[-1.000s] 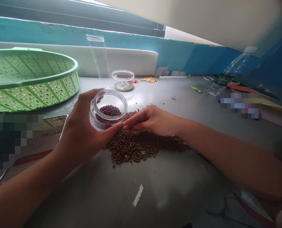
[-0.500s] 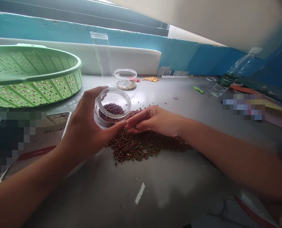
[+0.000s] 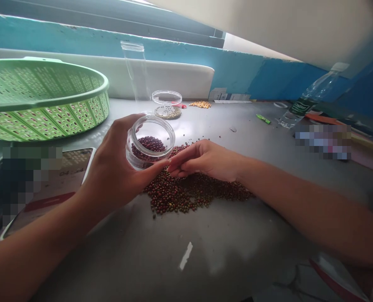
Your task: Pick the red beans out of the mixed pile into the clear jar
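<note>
My left hand (image 3: 114, 163) wraps around a clear jar (image 3: 154, 156), which is tilted with its mouth towards me. Dark red beans (image 3: 150, 144) lie inside it. Close by the jar's rim, my right hand (image 3: 202, 159) has its fingers pressed together; anything between them is hidden. The right fingertips are beside the left thumb tip, which lies along the jar's near side. Beneath both hands spreads a pile of mixed red and greenish beans (image 3: 177, 199) on the grey table (image 3: 142, 260).
A green slotted basket (image 3: 48, 102) and a phone (image 3: 76, 161) are on the left. Behind the jar stand a tall clear container (image 3: 135, 71) and a low clear jar (image 3: 167, 100). Yellow kernels (image 3: 200, 104) lie farther back. A water bottle (image 3: 312, 96) leans at the right.
The whole view has shifted very slightly. Both hands keep the same pose, and the jar and bean pile look unchanged.
</note>
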Demonstrator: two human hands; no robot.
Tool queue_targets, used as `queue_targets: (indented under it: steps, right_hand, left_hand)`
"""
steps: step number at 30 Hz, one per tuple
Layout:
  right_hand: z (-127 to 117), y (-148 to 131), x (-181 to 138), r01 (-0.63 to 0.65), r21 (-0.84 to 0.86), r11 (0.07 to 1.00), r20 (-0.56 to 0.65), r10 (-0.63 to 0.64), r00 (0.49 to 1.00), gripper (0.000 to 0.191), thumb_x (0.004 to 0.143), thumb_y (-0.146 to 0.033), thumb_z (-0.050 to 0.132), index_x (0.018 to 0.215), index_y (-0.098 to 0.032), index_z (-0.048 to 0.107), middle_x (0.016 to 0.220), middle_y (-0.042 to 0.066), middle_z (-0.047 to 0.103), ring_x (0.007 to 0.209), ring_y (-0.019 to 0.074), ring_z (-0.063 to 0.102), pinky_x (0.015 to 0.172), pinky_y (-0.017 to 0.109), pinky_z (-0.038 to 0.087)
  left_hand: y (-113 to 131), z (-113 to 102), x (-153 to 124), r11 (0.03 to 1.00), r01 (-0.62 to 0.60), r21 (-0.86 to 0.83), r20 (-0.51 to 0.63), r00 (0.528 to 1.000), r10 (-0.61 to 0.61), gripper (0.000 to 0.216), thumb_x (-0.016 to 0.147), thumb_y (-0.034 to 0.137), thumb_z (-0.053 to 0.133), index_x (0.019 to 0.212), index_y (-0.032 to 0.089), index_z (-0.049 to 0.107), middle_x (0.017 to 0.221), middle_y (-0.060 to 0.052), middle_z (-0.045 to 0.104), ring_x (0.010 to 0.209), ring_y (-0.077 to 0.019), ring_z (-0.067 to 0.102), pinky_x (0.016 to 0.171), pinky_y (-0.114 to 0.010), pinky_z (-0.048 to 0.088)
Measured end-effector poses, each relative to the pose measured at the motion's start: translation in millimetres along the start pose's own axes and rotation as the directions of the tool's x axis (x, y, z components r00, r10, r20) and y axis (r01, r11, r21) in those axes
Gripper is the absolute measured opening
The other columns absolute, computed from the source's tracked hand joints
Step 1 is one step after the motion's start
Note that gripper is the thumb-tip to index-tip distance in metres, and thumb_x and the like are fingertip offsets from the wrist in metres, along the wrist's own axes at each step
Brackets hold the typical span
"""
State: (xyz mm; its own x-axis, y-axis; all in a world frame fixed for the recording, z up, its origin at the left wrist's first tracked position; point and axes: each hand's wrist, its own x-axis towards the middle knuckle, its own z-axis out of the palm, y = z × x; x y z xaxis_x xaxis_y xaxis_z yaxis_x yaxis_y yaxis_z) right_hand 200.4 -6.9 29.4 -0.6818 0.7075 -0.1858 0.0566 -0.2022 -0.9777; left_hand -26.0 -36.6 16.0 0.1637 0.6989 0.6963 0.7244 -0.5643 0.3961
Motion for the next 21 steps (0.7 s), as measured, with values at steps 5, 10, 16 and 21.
queue_targets:
  steps: [5,10,16,21]
  right_hand:
    - [-1.8,2.0,0.0,0.017,-0.031,0.999,0.000,-0.017,1.000,0.036,0.072,0.002,0.062,0.094,-0.019,0.080,0.098,0.004,0.077,0.093,0.0151,0.071,0.096,0.032,0.055]
    - [-2.0,4.4,1.4,0.000,-0.052,0.999,0.021,0.001,1.000,0.037,0.072,0.004,0.062,0.095,-0.019,0.080,0.101,0.003,0.077,0.098,0.0152,0.071,0.100,0.033,0.054]
    - [1.0,1.0,-1.3,0.012,-0.176,0.984,0.023,-0.008,1.000,0.032,0.074,-0.001,0.068,0.097,-0.021,0.080,0.100,0.004,0.078,0.099,0.0172,0.072,0.098,0.034,0.055]
    - [7.6,-10.0,-13.8,0.276,-0.548,0.790,0.019,-0.318,0.948,0.032,0.088,-0.011,0.061,0.109,-0.027,0.077,0.103,-0.003,0.077,0.101,0.0178,0.069,0.089,0.030,0.055]
  left_hand:
    - [0.4,-0.1,0.2,1.000,0.002,0.019,0.003,1.000,-0.002,0.089,0.063,0.053,0.082,0.137,0.023,0.043,0.130,-0.008,0.059,0.115,-0.0256,0.061,0.105,-0.043,0.051]
    - [0.6,-0.2,0.3,1.000,0.007,0.022,0.006,1.000,-0.007,0.090,0.062,0.054,0.081,0.137,0.023,0.043,0.131,-0.008,0.059,0.115,-0.0262,0.061,0.106,-0.043,0.050]
    - [0.5,0.1,-0.4,0.999,0.012,0.030,0.004,1.000,-0.012,0.088,0.063,0.053,0.081,0.137,0.024,0.043,0.130,-0.008,0.059,0.114,-0.0260,0.062,0.105,-0.042,0.050]
    - [2.5,0.1,0.4,1.000,0.000,0.031,0.005,1.000,0.000,0.087,0.065,0.055,0.080,0.136,0.022,0.043,0.129,-0.008,0.059,0.114,-0.0253,0.062,0.105,-0.041,0.050]
